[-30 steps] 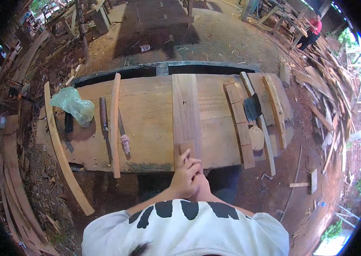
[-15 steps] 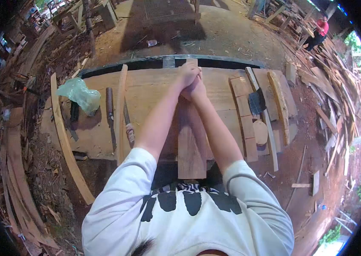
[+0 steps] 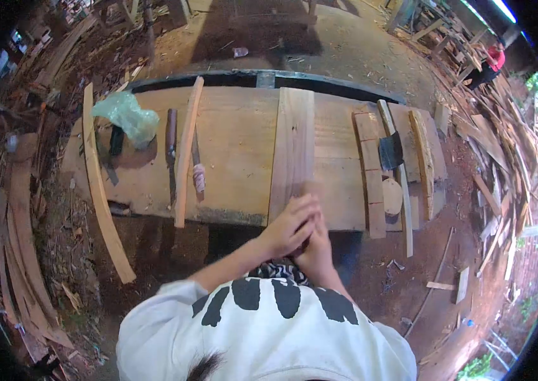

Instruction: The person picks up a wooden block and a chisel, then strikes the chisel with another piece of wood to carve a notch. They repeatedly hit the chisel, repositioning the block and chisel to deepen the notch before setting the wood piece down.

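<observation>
A long wooden plank (image 3: 295,136) lies lengthwise across the worktable, pointing away from me. Over its near end, close to my body, my left hand (image 3: 290,227) and my right hand (image 3: 317,246) are pressed together with fingers closed. A blurred brownish shape shows just ahead of the fingers; what they hold is too hidden to name. Left of the plank lie a narrow wood strip (image 3: 189,152), a tool with a wrapped handle (image 3: 199,178) and a dark-handled tool (image 3: 171,130).
A green plastic bag (image 3: 130,119) lies at the table's left beside a long curved strip (image 3: 100,190). To the right are a notched wood piece (image 3: 368,171), a round wooden disc (image 3: 392,196) and a dark patch (image 3: 391,150) on a strip. A person (image 3: 490,62) is far right near scrap wood.
Both hands have come back together along the plank, from its far end to its near end. The view has shifted slightly.
</observation>
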Motion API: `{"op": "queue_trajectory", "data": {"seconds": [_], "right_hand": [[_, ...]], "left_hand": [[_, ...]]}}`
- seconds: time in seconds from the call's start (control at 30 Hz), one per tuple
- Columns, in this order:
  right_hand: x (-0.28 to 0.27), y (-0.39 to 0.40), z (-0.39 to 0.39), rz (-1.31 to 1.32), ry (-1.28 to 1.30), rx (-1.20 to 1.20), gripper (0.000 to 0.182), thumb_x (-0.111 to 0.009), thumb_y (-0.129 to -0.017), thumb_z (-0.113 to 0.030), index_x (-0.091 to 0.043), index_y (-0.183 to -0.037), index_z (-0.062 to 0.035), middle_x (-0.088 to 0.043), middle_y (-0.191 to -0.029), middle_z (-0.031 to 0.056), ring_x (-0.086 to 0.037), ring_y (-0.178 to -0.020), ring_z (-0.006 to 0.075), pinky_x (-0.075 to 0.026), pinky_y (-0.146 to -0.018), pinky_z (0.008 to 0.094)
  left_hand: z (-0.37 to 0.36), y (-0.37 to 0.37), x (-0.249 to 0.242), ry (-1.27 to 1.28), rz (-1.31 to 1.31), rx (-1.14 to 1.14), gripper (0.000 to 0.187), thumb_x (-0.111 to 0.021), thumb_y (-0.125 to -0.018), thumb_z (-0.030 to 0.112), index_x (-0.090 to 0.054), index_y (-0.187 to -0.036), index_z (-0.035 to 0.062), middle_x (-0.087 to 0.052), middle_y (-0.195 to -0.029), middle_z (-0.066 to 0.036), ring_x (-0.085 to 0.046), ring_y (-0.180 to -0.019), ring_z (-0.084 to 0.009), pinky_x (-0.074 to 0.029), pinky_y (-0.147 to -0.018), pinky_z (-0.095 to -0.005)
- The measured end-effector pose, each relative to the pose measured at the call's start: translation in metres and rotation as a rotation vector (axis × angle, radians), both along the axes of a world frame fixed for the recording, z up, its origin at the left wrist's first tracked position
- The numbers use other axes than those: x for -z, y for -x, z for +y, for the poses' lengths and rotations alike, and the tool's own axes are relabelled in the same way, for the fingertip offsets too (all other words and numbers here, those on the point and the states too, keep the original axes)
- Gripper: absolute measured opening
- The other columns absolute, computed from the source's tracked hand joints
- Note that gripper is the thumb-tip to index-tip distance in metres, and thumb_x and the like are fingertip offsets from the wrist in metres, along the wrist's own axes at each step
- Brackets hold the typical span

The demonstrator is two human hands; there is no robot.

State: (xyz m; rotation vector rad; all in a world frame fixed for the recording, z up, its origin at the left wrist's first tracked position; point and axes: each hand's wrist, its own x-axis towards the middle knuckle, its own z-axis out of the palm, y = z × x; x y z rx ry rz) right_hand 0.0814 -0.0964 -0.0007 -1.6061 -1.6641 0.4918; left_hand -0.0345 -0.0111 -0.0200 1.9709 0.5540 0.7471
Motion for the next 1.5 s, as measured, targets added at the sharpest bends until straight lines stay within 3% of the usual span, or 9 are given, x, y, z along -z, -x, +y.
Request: {"op": "queue_trajectory", "data": {"seconds": [0.13,0.23,0.43,0.83,0.97,1.07,1.13,1.23,1.5], "right_hand": [[0.019,-0.033,0.025,-0.077,-0.080,0.259,0.059,-0.056,-0.076,0.004,-0.045,-0.134,0.0055,-0.044,-0.137,0.0299,-0.037,-0.133,0.0418,-0.031,-0.109,0.0432],[0.043,-0.067,0.044,-0.225,-0.163,0.225,0.057,-0.055,-0.075,0.004,-0.047,-0.132,0.0060,-0.047,-0.134,0.0286,-0.041,-0.131,0.0407,-0.034,-0.108,0.0432],[0.054,-0.079,0.057,-0.140,-0.176,0.232,0.034,-0.056,-0.076,-0.001,-0.067,-0.108,0.0000,-0.056,-0.129,0.0201,-0.046,-0.129,0.0329,-0.036,-0.108,0.0408],[0.060,-0.080,0.052,-0.032,-0.213,0.280,0.027,-0.061,-0.077,-0.002,-0.069,-0.103,-0.0007,-0.059,-0.126,0.0182,-0.049,-0.127,0.0314,-0.040,-0.104,0.0397],[0.058,-0.080,0.050,-0.027,-0.227,0.301,0.025,-0.063,-0.078,-0.003,-0.070,-0.102,-0.0015,-0.060,-0.124,0.0181,-0.050,-0.125,0.0316,-0.041,-0.103,0.0395],[0.062,-0.080,0.051,0.010,-0.233,0.311,0.025,-0.063,-0.078,-0.003,-0.070,-0.102,-0.0026,-0.060,-0.123,0.0180,-0.050,-0.125,0.0312,-0.042,-0.103,0.0389],[0.058,-0.078,0.050,-0.028,-0.225,0.318,0.025,-0.062,-0.078,-0.002,-0.071,-0.101,-0.0028,-0.061,-0.123,0.0180,-0.051,-0.125,0.0306,-0.042,-0.103,0.0387],[0.059,-0.079,0.051,-0.005,-0.247,0.316,0.024,-0.062,-0.077,-0.001,-0.071,-0.100,-0.0028,-0.061,-0.122,0.0180,-0.051,-0.125,0.0306,-0.042,-0.103,0.0386],[0.058,-0.079,0.050,0.011,-0.238,0.356,0.022,-0.064,-0.076,-0.004,-0.071,-0.097,-0.0030,-0.063,-0.120,0.0168,-0.052,-0.123,0.0306,-0.043,-0.102,0.0384]], "left_hand": [[0.023,-0.021,0.020,-0.259,0.438,-0.518,0.068,-0.060,-0.085,0.041,-0.035,-0.139,0.0079,-0.016,-0.149,-0.031,-0.017,-0.138,-0.0492,-0.018,-0.112,-0.0552],[0.041,-0.035,-0.011,-0.236,0.850,-0.615,0.094,-0.064,-0.078,0.055,-0.019,-0.148,0.0111,-0.006,-0.152,-0.031,-0.011,-0.139,-0.0515,-0.017,-0.112,-0.0573],[0.052,-0.038,-0.028,0.006,0.988,-0.566,0.117,-0.067,-0.068,0.066,-0.006,-0.152,0.0130,-0.003,-0.153,-0.031,-0.020,-0.137,-0.0508,-0.022,-0.110,-0.0563],[0.059,-0.013,-0.029,-0.008,0.805,-0.651,0.093,-0.079,-0.060,0.050,-0.038,-0.142,0.0318,-0.024,-0.146,-0.029,-0.035,-0.130,-0.0457,-0.032,-0.106,-0.0528],[0.083,0.011,-0.017,-0.053,0.821,-0.650,0.096,-0.079,-0.061,0.050,-0.034,-0.144,0.0359,-0.023,-0.147,-0.030,-0.030,-0.133,-0.0466,-0.030,-0.108,-0.0535],[0.104,0.033,-0.008,-0.079,0.919,-0.666,0.097,-0.073,-0.067,0.052,-0.025,-0.149,0.0301,-0.016,-0.152,-0.027,-0.019,-0.140,-0.0424,-0.020,-0.113,-0.0526],[0.116,0.049,0.016,-0.390,0.874,-0.641,0.094,-0.061,-0.077,0.055,-0.016,-0.152,0.0189,-0.009,-0.156,-0.022,-0.009,-0.145,-0.0343,-0.008,-0.117,-0.0498],[0.111,0.057,0.023,-0.442,0.931,-0.591,0.092,-0.052,-0.082,0.057,-0.016,-0.151,0.0072,-0.010,-0.156,-0.019,-0.008,-0.146,-0.0298,-0.003,-0.117,-0.0497],[0.076,0.069,-0.011,-0.347,1.097,-0.528,0.088,-0.057,-0.080,0.054,-0.014,-0.152,0.0274,-0.011,-0.159,-0.005,-0.010,-0.146,-0.0242,-0.009,-0.117,-0.0501]]}}
